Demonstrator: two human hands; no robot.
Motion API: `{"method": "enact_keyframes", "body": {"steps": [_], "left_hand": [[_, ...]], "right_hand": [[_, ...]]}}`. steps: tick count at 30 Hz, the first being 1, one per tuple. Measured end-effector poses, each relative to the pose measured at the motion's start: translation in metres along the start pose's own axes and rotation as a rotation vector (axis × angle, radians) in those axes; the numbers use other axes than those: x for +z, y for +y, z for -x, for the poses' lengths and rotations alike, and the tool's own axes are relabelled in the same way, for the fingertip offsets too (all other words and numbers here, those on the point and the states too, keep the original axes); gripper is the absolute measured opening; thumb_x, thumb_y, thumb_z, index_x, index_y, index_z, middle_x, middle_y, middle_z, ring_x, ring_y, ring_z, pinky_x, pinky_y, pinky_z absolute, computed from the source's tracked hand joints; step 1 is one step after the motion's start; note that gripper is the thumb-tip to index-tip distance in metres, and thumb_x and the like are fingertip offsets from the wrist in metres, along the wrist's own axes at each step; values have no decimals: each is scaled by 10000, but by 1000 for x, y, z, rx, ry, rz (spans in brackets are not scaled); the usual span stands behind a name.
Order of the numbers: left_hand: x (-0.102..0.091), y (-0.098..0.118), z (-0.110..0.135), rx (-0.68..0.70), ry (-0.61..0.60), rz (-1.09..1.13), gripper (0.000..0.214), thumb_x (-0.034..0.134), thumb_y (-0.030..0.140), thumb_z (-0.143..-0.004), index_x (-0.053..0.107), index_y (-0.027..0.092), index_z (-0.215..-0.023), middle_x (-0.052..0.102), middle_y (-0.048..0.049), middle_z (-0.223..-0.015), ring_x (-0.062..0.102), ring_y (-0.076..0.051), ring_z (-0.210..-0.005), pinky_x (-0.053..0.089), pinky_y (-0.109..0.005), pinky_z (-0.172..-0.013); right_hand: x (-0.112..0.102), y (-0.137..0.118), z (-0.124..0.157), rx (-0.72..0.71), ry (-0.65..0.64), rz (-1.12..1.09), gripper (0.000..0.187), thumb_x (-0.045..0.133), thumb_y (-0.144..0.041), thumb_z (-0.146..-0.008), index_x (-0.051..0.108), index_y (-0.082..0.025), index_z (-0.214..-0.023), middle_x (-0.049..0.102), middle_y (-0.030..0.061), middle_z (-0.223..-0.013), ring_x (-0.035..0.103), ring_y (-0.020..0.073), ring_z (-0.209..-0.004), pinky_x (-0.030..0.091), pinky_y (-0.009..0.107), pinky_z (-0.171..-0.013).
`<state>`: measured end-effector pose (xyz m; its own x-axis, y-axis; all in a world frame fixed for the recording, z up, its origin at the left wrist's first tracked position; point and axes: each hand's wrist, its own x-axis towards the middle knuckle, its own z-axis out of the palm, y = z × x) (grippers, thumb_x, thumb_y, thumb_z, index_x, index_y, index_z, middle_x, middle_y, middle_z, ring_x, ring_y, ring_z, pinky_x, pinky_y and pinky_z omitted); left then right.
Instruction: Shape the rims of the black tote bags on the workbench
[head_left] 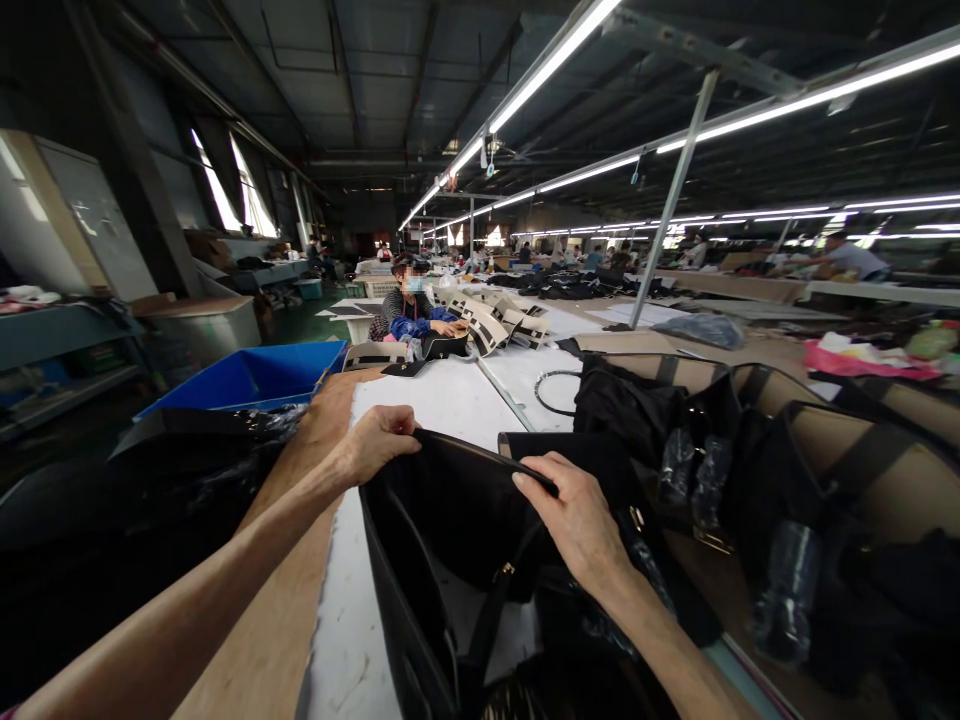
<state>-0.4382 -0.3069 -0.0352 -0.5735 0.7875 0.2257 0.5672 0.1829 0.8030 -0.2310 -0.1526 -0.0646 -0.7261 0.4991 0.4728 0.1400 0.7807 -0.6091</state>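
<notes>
A black handbag (pixel 465 500) stands open in front of me, its dark inside facing up, with a small gold-coloured metal fitting near the middle. At the far left corner of its rim, my left hand (pixel 379 437) pinches the edge between thumb and fingers. Farther right on the same rim, my right hand (pixel 566 505) is closed over the edge, thumb on the near side. Part of the bag's lower right is hidden behind my right forearm. White sheeting (pixel 420 400) lies on the table under and beyond the bag.
Several black bags with beige linings (pixel 862 450) crowd the right side. At the left are a blue bin (pixel 247 375) and dark plastic-wrapped material (pixel 150 500). Across the table, a masked co-worker (pixel 409 305) handles beige-and-black pieces (pixel 487 325). A metal post (pixel 675 195) rises behind.
</notes>
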Motion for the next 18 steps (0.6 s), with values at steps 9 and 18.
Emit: {"method": "enact_keyframes", "body": {"steps": [9, 18], "left_hand": [[1, 6, 1, -18, 23, -23, 189, 553, 193, -572, 375, 150, -526, 343, 77, -480, 325, -67, -502, 243, -192, -490], [1, 12, 4, -53, 39, 19, 197, 556, 179, -564, 367, 152, -519, 327, 85, -470, 285, -61, -481, 202, -196, -471]], "right_hand": [[5, -14, -10, -171, 26, 343, 194, 429, -247, -849, 616, -209, -817, 565, 30, -744, 521, 155, -728, 375, 252, -643], [13, -22, -21, -237, -2, 508, 201, 441, -232, -845, 602, -209, -727, 577, 11, -722, 516, 149, -681, 337, 273, -606]]}}
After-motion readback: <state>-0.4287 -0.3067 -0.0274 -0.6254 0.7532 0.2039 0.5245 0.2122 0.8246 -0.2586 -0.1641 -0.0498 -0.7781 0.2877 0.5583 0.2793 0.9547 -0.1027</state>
